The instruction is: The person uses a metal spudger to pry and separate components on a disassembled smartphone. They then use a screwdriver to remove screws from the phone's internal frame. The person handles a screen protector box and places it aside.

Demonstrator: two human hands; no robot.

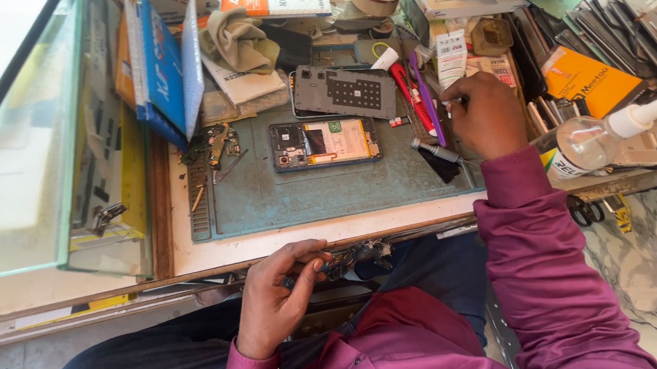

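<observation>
**Opened phone on a crowded repair bench**

A green work mat (pixel 270 202) covers the bench. Below its front edge, the left hand (pixel 278 297) pinches a small dark part (pixel 350 256). The opened phone (pixel 325 142) lies mid-mat, long axis left-right, bare mat in front. The right hand (pixel 488 115), fisted, grips a thin tool I cannot identify at the mat's right edge.

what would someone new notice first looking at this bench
Most likely the opened phone lying face down in the middle of the blue-green work mat, its insides bare, with its grey back cover just behind it. Next, the right hand reaching among the tools at the mat's right edge, while the left hand holds a small dark part below the bench edge.
</observation>
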